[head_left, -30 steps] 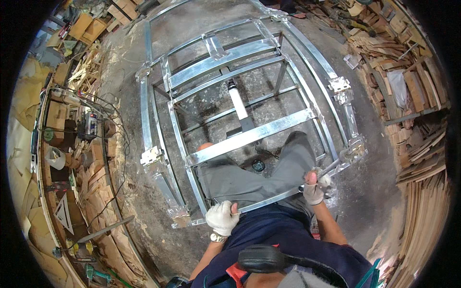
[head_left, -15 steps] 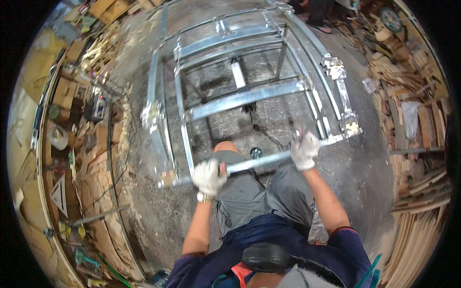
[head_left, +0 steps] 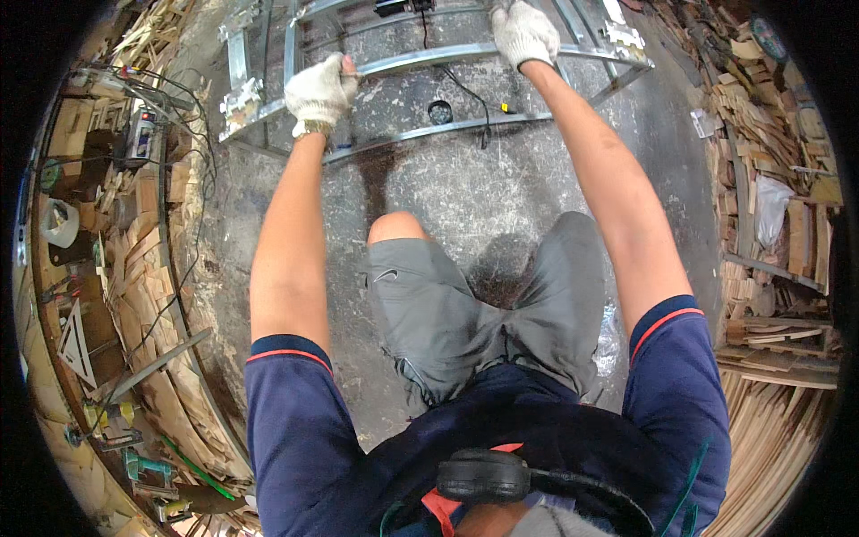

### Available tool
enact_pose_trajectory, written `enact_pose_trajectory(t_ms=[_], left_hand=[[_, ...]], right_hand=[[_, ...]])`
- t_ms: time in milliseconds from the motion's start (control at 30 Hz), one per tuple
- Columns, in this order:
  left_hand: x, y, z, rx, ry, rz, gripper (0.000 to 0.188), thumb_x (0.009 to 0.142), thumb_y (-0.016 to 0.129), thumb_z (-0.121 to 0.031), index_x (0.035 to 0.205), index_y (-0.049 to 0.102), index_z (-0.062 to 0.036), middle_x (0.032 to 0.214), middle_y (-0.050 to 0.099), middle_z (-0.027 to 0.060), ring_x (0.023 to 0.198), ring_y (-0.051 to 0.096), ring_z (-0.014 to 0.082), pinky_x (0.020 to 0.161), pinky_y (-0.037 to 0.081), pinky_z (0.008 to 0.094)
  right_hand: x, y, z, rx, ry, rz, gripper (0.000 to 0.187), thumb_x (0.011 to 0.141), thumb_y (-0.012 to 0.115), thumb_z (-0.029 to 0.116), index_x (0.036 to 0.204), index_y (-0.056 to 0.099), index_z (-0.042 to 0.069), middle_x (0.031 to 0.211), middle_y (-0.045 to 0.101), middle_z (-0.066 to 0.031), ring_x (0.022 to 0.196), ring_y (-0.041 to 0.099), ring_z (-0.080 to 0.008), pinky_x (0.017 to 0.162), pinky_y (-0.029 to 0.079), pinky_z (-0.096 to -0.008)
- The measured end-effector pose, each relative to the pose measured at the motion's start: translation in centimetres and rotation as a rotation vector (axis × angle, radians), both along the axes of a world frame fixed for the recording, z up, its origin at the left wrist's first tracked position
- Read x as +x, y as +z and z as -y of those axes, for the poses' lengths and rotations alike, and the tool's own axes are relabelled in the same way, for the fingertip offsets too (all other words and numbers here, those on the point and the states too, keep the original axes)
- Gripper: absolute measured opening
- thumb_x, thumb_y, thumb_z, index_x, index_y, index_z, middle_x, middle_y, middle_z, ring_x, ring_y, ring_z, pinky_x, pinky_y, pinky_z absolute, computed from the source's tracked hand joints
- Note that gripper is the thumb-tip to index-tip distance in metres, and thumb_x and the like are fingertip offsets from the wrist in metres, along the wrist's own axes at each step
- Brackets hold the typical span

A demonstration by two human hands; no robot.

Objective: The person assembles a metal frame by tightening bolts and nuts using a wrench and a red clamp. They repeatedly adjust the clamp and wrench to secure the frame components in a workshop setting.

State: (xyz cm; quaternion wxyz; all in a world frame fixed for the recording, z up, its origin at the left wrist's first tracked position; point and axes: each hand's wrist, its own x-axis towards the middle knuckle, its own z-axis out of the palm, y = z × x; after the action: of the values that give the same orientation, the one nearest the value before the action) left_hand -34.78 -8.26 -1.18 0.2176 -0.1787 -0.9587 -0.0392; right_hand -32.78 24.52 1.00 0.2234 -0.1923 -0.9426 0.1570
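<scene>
A large frame of shiny metal tubes (head_left: 425,60) stands at the far side of the view, cut off by the upper edge. Both of my hands wear white knitted gloves. My left hand (head_left: 320,93) is closed round the near upper tube, towards the frame's left corner. Further right, my right hand (head_left: 526,38) grips the frame where that tube meets another bar, its fingertips partly hidden. A lower tube (head_left: 429,134) runs parallel below, close to the floor. Bright jagged metal pieces (head_left: 242,105) sit at the corners. My arms are stretched forward.
A black cable (head_left: 472,94) trails over the scuffed concrete floor (head_left: 465,192), near a small round dark object (head_left: 439,112). Wood offcuts (head_left: 143,259) and tools fill the left side, including a white triangle (head_left: 77,345). Stacked wood strips (head_left: 769,447) line the right.
The frame and both gloved hands are now farther from my body, and my arms have straightened. The lower near tube shows beneath the upper one.
</scene>
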Motion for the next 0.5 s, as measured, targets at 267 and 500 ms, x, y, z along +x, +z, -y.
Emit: enact_pose_trajectory(t_ms=[267, 500], left_hand=[[-0.2, -0.8, -0.4, 0.072, 0.005, -0.113, 0.038, 0.098, 0.048, -0.046, 0.079, 0.065, -0.0168, 0.064, 0.065, 0.0137, 0.062, 0.065, 0.0393, 0.057, 0.050, 0.0507], [6.2, -8.4, -2.9, 0.296, -0.339, -0.461, 0.044, 0.079, 0.075, -0.034, 0.117, 0.066, -0.0129, 0.123, 0.063, 0.0145, 0.112, 0.061, 0.0381, 0.100, 0.045, 0.0545]], right_hand=[[-1.1, -1.0, -0.2, 0.013, -0.012, 0.007, 0.035, 0.089, 0.057, 0.037, 0.087, 0.073, 0.006, 0.088, 0.072, -0.0216, 0.085, 0.071, -0.0411, 0.077, 0.056, -0.0524], [-1.0, -1.2, -0.9, -0.003, -0.051, -0.051, 0.032, 0.091, 0.058, 0.036, 0.090, 0.070, 0.007, 0.089, 0.072, -0.0200, 0.085, 0.071, -0.0394, 0.077, 0.056, -0.0510]])
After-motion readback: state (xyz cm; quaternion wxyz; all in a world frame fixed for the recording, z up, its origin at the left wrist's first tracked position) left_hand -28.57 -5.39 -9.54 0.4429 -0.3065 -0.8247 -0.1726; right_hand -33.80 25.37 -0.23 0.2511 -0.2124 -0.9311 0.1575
